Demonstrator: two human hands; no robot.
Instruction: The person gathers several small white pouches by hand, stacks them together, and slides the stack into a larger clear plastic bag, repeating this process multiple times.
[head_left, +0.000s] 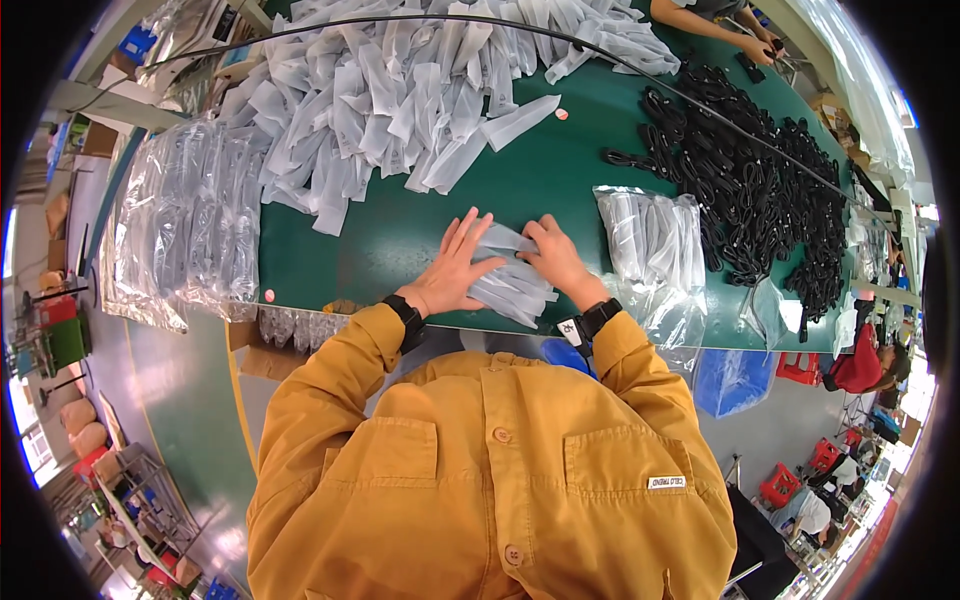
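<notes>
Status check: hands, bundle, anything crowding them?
Left hand flat on grey sleeve stack. Right hand gripping its far end. Clear bag of sleeves just right.

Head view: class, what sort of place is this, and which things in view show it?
Probably a factory packing line. A long green worktable bears a heap of translucent sleeves and a pile of black straps. The person's left hand and right hand press a small stack of sleeves.

Both hands (505, 265) flat, fingers spread, close tog.
</notes>
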